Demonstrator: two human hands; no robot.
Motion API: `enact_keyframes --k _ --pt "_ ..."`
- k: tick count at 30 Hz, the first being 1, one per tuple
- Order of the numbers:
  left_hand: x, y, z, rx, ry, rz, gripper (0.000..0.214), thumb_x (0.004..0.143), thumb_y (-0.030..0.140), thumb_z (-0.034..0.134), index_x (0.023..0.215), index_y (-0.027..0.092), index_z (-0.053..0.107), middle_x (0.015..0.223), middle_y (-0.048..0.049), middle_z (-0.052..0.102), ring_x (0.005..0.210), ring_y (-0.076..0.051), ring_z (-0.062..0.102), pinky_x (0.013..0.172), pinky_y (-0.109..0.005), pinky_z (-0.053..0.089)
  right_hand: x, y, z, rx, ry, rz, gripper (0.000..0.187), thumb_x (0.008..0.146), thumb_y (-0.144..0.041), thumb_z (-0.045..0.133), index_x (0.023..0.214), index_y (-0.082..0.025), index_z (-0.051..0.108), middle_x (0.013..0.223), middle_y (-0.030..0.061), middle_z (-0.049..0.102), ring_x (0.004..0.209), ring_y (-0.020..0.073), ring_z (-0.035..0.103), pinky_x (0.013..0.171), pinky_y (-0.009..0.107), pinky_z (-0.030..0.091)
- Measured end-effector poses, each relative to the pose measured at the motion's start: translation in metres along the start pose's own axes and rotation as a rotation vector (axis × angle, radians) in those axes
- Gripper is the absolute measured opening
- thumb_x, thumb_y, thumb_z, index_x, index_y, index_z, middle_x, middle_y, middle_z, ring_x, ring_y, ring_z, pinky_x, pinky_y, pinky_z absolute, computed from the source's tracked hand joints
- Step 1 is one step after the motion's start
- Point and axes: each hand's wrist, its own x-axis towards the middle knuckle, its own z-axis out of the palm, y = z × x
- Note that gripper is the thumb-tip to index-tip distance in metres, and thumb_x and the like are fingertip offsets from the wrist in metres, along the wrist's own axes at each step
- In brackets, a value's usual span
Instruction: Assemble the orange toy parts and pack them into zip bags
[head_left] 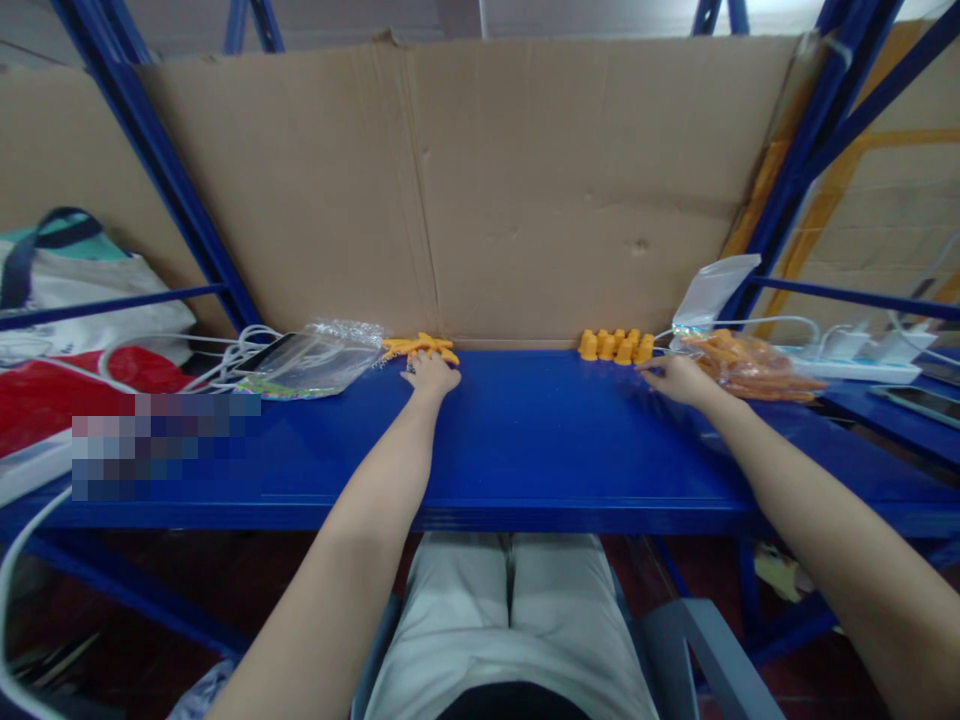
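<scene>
My left hand (433, 374) reaches to the back of the blue table, its fingers apart over a small pile of flat orange plastic pieces (420, 348). Its fingertips touch the pile; no piece shows lifted. Further right, my right hand (681, 380) is stretched out low over the table, fingers apart and pointing left. They are beside a cluster of several small orange cup-shaped pieces (616, 346) standing in rows against the cardboard. Just behind and right of that hand lies a clear plastic bag (750, 365) of orange pieces.
A cardboard sheet (525, 190) walls off the back of the blue table (517, 440). Left of the pile lie a clear bag (315, 362), white cables (225, 352) and a red bag (82, 385). A power strip (862, 368) with plugs sits at the right.
</scene>
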Motion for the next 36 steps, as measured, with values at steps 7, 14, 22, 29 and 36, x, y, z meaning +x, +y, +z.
enact_keyframes --k 7,14,22,29,36 --pt "0.004 -0.003 0.005 -0.001 -0.073 -0.021 0.070 0.082 0.031 0.049 0.149 0.016 0.033 0.159 -0.0159 0.021 0.148 -0.034 0.009 0.113 -0.067 0.015 0.001 0.004 0.003 0.097 -0.021 -0.003 0.026 0.085 -0.014 0.053 0.103 -0.014 0.072 0.072 0.0056 0.074 0.064 0.0205 0.072 0.070 0.031 0.058" --pt "0.004 -0.003 0.001 -0.018 0.018 0.014 0.055 0.082 0.029 0.054 0.137 0.019 0.051 0.150 -0.0190 0.040 0.142 -0.037 0.028 0.111 -0.065 0.023 0.001 0.004 0.003 0.126 -0.036 0.037 0.025 0.085 -0.013 0.052 0.102 -0.014 0.071 0.083 0.0081 0.076 0.066 0.0200 0.072 0.071 0.031 0.058" --pt "0.003 -0.003 -0.004 -0.098 0.066 0.025 0.029 0.085 0.018 0.056 0.112 0.020 0.066 0.130 -0.0160 0.060 0.127 -0.034 0.047 0.103 -0.054 0.033 0.001 0.003 0.002 0.160 -0.048 0.022 0.024 0.085 -0.011 0.052 0.098 -0.013 0.071 0.085 0.0079 0.076 0.065 0.0186 0.072 0.069 0.029 0.058" --pt "0.004 -0.007 -0.003 -0.271 0.085 0.040 0.021 0.083 0.018 0.061 0.103 0.017 0.065 0.115 -0.0146 0.067 0.114 -0.033 0.057 0.092 -0.047 0.039 0.002 0.006 0.003 0.161 -0.039 0.015 0.022 0.086 -0.013 0.052 0.096 -0.015 0.072 0.080 0.0056 0.076 0.065 0.0181 0.072 0.069 0.029 0.059" --pt "0.007 -0.013 -0.002 -0.160 0.071 0.144 0.024 0.083 0.017 0.056 0.104 0.013 0.068 0.124 -0.0203 0.060 0.123 -0.041 0.049 0.094 -0.054 0.039 -0.001 0.001 0.001 0.190 -0.058 0.060 0.022 0.086 -0.010 0.052 0.098 -0.013 0.071 0.086 0.0077 0.076 0.069 0.0192 0.073 0.072 0.031 0.059"
